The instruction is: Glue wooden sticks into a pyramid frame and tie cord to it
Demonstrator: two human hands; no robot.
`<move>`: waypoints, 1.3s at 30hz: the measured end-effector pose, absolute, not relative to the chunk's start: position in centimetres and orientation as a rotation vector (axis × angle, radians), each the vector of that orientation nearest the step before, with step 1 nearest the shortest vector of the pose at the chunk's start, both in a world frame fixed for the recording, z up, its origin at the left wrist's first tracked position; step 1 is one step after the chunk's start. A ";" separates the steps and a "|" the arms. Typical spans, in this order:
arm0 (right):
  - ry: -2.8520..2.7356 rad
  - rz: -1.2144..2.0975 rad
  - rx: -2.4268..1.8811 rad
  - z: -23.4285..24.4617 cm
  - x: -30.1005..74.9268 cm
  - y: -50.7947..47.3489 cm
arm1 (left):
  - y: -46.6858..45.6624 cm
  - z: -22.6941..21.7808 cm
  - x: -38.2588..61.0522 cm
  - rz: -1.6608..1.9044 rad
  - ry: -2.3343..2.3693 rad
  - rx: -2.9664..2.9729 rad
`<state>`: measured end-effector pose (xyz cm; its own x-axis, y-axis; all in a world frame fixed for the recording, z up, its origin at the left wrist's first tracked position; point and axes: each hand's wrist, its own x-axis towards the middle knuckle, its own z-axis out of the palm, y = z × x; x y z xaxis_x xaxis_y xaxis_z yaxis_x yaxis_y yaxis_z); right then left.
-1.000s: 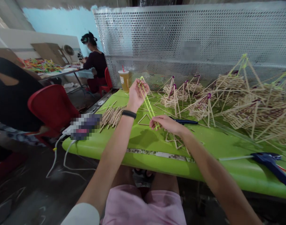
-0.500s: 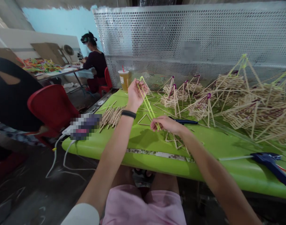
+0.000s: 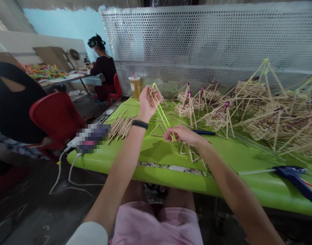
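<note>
A yellow-green cord (image 3: 162, 114) runs taut in several strands between my two hands, above the green tabletop. Its upper end loops over the fingers of my left hand (image 3: 149, 102), which is raised, wears a black wristband and has its fingers curled round the strands. My right hand (image 3: 180, 133) is lower and closer to me, with the fingers pinched on the cord's lower end. Under and beside the right hand lie joined wooden sticks (image 3: 190, 153). Behind it a dark-handled tool (image 3: 203, 132) is partly hidden. A bundle of loose sticks (image 3: 122, 126) lies left of my left wrist.
Stick frames tied with purple and yellow cord (image 3: 276, 109) crowd the table's right side. A blue glue gun (image 3: 294, 175) lies at the front right. A lidded drink cup (image 3: 135, 86) stands at the back, before a perforated metal panel (image 3: 171, 44). A co-worker (image 3: 105, 66) sits at another table.
Both hands stay almost in the same place, with the cord still stretched between them. The right hand has shifted very slightly.
</note>
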<state>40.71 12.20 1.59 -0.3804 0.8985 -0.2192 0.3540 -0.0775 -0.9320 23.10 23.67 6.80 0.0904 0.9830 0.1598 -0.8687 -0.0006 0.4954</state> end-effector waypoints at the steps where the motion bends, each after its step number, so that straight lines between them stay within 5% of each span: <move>1: -1.706 1.485 -1.344 1.6 40.7 12.2 | 23.7 6.8 23.1 1.481 0.255 0.542; 24: -1.833 1.459 -1.342 3.0 42.4 11.6 | 22.5 7.7 23.5 1.465 0.242 0.578; 31: -1.730 1.014 -1.446 4.3 45.4 11.8 | 19.8 8.9 24.2 1.366 0.264 0.681; 39: -1.607 0.656 -1.083 4.2 44.5 12.3 | 18.6 8.5 25.1 1.026 0.257 0.840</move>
<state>44.48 12.32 4.20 -0.0493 0.8912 0.4509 0.3214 0.4416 -0.8377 25.09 18.56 8.51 0.5205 0.8339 0.1834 -0.6487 0.2465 0.7200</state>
